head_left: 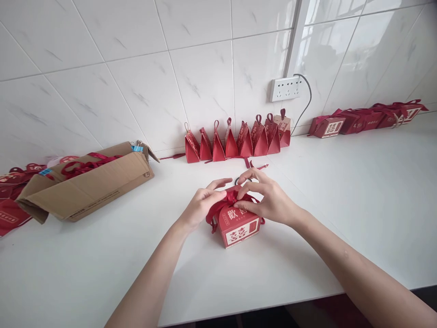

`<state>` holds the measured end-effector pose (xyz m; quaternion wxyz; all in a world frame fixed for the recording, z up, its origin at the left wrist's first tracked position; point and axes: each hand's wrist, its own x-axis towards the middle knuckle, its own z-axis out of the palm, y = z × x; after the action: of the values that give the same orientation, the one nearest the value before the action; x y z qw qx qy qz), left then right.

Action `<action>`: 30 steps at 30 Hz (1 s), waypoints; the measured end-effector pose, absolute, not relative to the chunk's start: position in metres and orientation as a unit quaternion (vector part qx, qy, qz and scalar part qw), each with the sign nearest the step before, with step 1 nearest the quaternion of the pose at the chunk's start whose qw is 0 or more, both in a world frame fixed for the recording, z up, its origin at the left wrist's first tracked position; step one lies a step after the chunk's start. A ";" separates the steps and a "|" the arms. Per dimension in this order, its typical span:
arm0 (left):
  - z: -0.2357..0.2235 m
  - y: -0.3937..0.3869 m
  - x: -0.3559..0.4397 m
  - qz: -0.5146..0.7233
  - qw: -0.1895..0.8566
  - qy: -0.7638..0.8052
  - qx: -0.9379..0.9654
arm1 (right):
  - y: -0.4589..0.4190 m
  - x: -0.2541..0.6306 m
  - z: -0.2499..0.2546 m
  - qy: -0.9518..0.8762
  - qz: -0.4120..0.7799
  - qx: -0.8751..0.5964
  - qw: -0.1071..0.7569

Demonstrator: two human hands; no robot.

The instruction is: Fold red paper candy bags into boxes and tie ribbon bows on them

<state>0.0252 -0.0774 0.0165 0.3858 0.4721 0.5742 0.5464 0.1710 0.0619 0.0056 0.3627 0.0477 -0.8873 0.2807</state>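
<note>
A red gift box [241, 228] with white and gold Chinese characters sits on the white tabletop between my hands. On its top is a bow of dark red ribbon [231, 197], with loose ends hanging at both sides. At the left of the bow, my left hand [200, 203] has its thumb on the ribbon and its index finger stretched beyond it. My right hand [268, 197] grips the ribbon from the right between thumb and fingers. A dark ring-shaped thing [238, 181] shows partly behind the box and my right fingers.
Several small red triangular boxes [231, 146] with loops stand along the tiled wall. A cardboard carton [102, 189] holding red ribbons is at left, beside red packages [12, 214]. Ribboned boxes [362, 120] line the right back. A power strip [285, 89] is on the wall.
</note>
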 end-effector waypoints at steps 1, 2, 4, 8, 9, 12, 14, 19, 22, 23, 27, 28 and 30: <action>0.017 -0.078 0.025 0.545 0.385 0.574 0.475 | 0.062 0.171 0.006 -0.888 0.270 0.053 0.368; 0.017 -0.078 0.025 0.543 0.385 0.576 0.475 | 0.062 0.171 0.006 -0.890 0.259 0.060 0.371; 0.018 -0.078 0.025 0.534 0.382 0.586 0.475 | 0.062 0.171 0.006 -0.892 0.235 0.072 0.379; 0.024 -0.080 0.026 0.488 0.266 0.656 0.512 | 0.062 0.174 0.010 -0.900 0.194 0.087 0.381; 0.027 -0.081 0.026 0.475 0.221 0.675 0.519 | 0.062 0.175 0.011 -0.902 0.190 0.089 0.377; 0.038 -0.088 0.030 0.453 0.150 0.704 0.526 | 0.064 0.178 0.016 -0.912 0.187 0.092 0.353; 0.046 -0.095 0.033 0.430 0.184 0.716 0.518 | 0.064 0.180 0.018 -0.917 0.187 0.095 0.340; 0.056 -0.106 0.039 0.352 0.323 0.735 0.481 | 0.065 0.183 0.020 -0.921 0.171 0.099 0.336; 0.054 -0.107 0.036 0.337 0.333 0.734 0.486 | 0.065 0.184 0.021 -0.927 0.167 0.097 0.322; 0.053 -0.106 0.035 0.334 0.328 0.737 0.488 | 0.065 0.185 0.022 -0.928 0.166 0.097 0.318; 0.050 -0.105 0.028 0.343 0.318 0.737 0.487 | 0.067 0.187 0.023 -0.930 0.163 0.088 0.317; 0.049 -0.104 0.028 0.345 0.320 0.735 0.488 | 0.067 0.187 0.023 -0.931 0.163 0.087 0.316; 0.049 -0.104 0.027 0.345 0.323 0.731 0.491 | 0.069 0.188 0.023 -0.933 0.162 0.086 0.311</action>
<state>0.0274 -0.1041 0.0492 0.3230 0.4913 0.7314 0.3455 0.1882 0.0689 0.0229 0.3108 0.0863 -0.9326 0.1622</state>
